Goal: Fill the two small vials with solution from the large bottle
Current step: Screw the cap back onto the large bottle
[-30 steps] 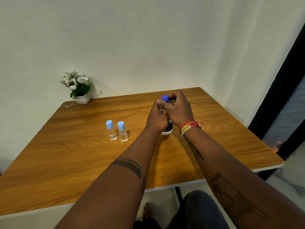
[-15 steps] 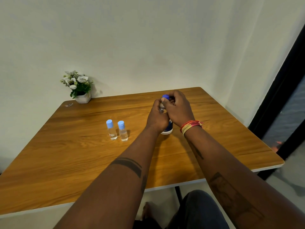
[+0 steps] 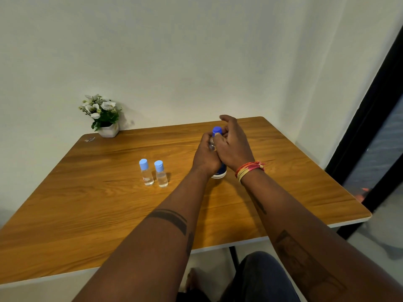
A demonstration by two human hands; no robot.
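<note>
The large bottle [image 3: 219,172] stands upright on the wooden table [image 3: 109,205], mostly hidden behind my hands; only its base and its dark blue cap [image 3: 217,130] show. My left hand [image 3: 206,156] grips the bottle's body. My right hand [image 3: 232,143] pinches the cap with thumb and fingers, the index finger raised above it. Two small clear vials stand side by side to the left, each with a light blue cap on: the left vial [image 3: 146,173] and the right vial [image 3: 161,175].
A white pot of white flowers [image 3: 102,115] stands at the table's far left corner by the wall. A small scrap [image 3: 89,139] lies near it. A dark door frame [image 3: 370,118] runs along the right.
My right hand has turned on the cap, and its index finger now lifts clear above it. The left hand and the vials have stayed put.
</note>
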